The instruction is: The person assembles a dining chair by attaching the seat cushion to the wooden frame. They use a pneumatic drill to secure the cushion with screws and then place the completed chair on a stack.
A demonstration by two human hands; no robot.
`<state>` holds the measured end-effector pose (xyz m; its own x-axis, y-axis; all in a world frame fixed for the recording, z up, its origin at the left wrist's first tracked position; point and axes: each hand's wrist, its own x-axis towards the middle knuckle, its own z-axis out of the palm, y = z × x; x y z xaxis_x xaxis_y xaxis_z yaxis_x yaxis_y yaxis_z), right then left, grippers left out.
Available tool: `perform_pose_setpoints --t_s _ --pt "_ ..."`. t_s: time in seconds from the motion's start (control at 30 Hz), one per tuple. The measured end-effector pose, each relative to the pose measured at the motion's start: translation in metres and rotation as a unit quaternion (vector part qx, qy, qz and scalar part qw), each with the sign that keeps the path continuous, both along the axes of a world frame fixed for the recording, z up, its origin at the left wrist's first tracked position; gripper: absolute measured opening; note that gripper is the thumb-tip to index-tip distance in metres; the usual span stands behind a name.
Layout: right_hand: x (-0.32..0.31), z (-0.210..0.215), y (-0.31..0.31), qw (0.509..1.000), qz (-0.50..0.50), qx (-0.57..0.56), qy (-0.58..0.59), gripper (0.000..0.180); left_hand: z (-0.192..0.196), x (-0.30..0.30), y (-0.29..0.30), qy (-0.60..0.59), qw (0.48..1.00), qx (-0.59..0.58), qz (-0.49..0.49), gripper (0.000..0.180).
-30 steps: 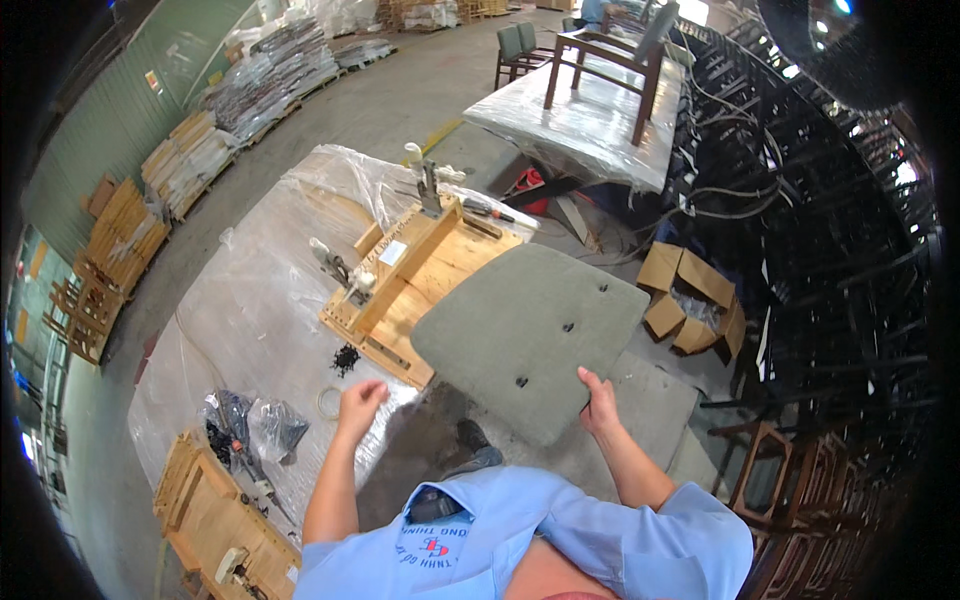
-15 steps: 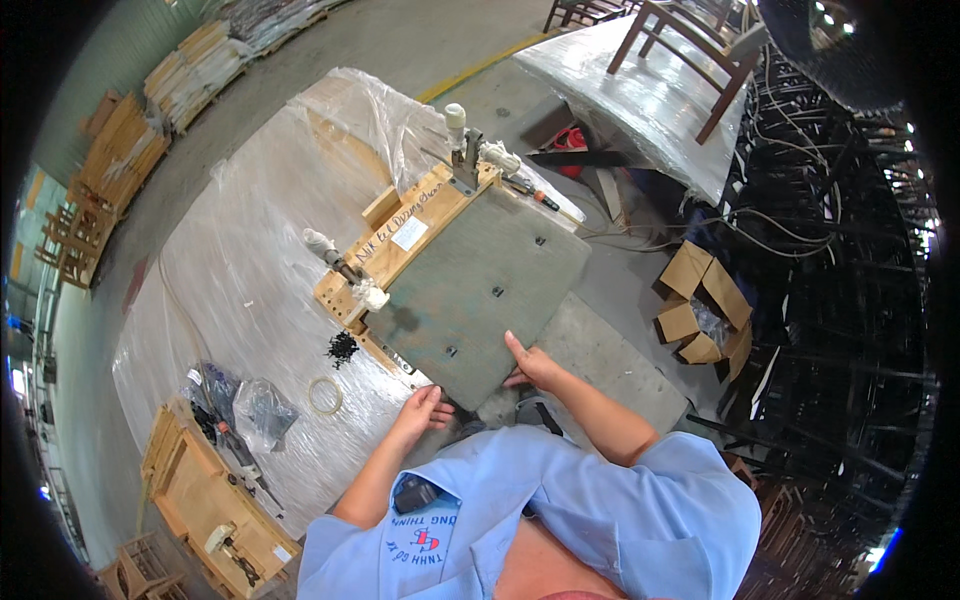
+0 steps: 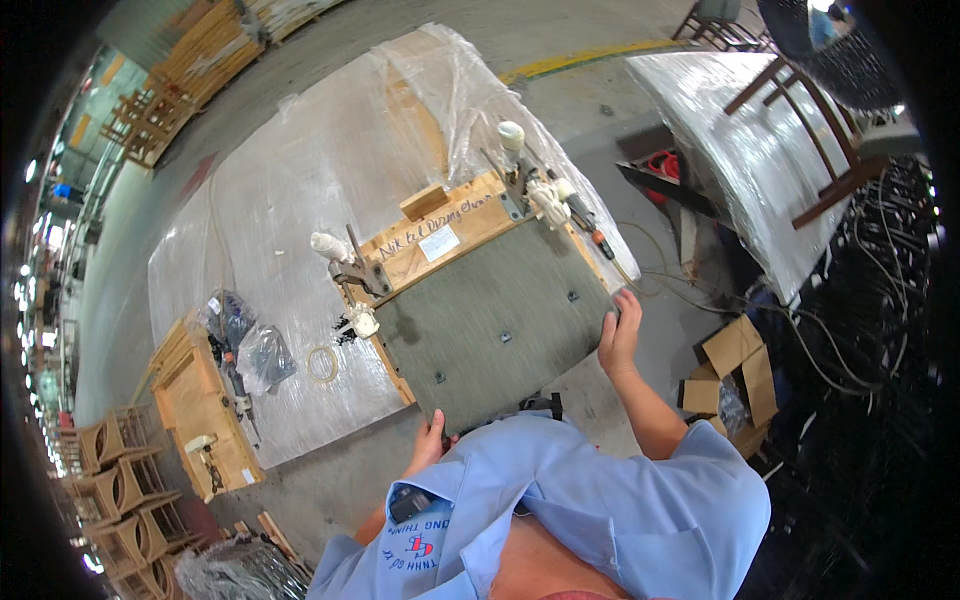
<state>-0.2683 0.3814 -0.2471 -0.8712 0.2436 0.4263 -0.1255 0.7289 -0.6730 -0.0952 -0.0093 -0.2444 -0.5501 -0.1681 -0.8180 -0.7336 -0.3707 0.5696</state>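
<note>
A flat grey-green panel (image 3: 480, 320) with three small dark fittings along its near side lies against a wooden jig (image 3: 375, 245). My left hand (image 3: 430, 442) grips the panel's near left corner, thumb on top and the other fingers mostly hidden. At the right end, my right hand (image 3: 620, 335) holds the panel's edge, its thumb along the side. Two toggle clamps stand on the jig: a left clamp (image 3: 360, 277) and a right clamp (image 3: 522, 185), both with white-wrapped parts reaching to the panel's far edge.
Plastic film covers the large stack (image 3: 290, 220) under the jig. A power driver (image 3: 598, 240) lies right of the jig. To the left are a clear bag (image 3: 266, 357), a ring of tape (image 3: 322, 364) and another wooden jig (image 3: 205, 400). An open carton (image 3: 745, 345) stands right; cables trail behind it.
My right hand has moved from the panel's near edge to its right end. My left hand has closed on the near left corner. The whole view has shifted and turned.
</note>
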Motion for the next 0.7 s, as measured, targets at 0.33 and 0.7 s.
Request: perform_pose_setpoints --t_s 0.33,0.7 --pt "-0.064 -0.024 -0.043 0.998 0.010 0.054 -0.011 0.039 -0.028 -0.065 0.004 -0.015 0.972 -0.149 0.179 0.060" --pt "-0.061 -0.032 -0.036 0.998 0.024 0.057 -0.012 0.042 -0.011 -0.069 0.007 0.010 0.980 -0.136 0.144 0.055"
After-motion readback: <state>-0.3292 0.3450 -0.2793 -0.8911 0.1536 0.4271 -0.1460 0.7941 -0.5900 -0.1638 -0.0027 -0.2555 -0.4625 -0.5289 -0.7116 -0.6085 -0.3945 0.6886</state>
